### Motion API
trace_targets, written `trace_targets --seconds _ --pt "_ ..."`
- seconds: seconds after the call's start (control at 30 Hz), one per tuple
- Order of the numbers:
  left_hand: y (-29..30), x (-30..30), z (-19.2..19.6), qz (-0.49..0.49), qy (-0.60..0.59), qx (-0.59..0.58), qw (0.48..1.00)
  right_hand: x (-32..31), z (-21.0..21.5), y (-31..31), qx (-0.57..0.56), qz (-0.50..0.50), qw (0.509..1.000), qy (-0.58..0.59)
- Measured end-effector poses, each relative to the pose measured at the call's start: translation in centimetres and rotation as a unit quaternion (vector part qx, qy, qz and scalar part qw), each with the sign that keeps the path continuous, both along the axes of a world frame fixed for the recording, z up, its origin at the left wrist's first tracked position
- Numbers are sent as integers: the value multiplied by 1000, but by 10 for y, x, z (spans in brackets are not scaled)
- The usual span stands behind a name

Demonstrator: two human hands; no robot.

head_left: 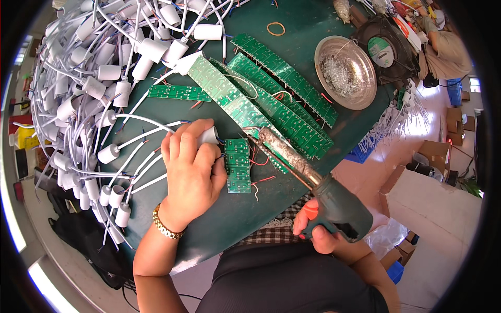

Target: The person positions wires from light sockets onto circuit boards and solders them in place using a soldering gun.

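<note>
My left hand (192, 167) rests on the dark green table (209, 229) and grips a white cylindrical holder (209, 135) with a white cable, its thin wires reaching a small green circuit board (238, 166) just to the right. My right hand (319, 229) holds the dark green handle of a soldering gun (334, 204). The gun's long crusted metal barrel (284, 154) points up and left, and its tip hovers over the top edge of the small board.
A large heap of white holders with cables (94, 78) fills the table's left side. Long green board strips (271, 99) lie fanned across the middle. A metal bowl (345, 73) of solder scraps, a black fan (389, 49) and another person (443, 44) are at upper right.
</note>
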State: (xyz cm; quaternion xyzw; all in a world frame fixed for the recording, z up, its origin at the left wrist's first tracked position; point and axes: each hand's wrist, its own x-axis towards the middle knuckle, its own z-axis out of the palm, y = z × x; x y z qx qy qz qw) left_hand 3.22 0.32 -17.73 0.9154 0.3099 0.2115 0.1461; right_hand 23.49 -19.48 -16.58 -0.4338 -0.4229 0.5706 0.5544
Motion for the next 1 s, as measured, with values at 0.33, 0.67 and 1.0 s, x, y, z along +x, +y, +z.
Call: trace_targets --seconds 0.33,0.67,1.0 --pt "-1 -3 -4 9 5 8 1000 -76 -12 43 -15 -107 934 341" --pt "1 -8 -3 -19 -45 -43 998 -90 -38 56 79 -110 960 246" --pt "6 -12 -2 -77 -75 -42 993 -79 -39 53 99 -97 968 207"
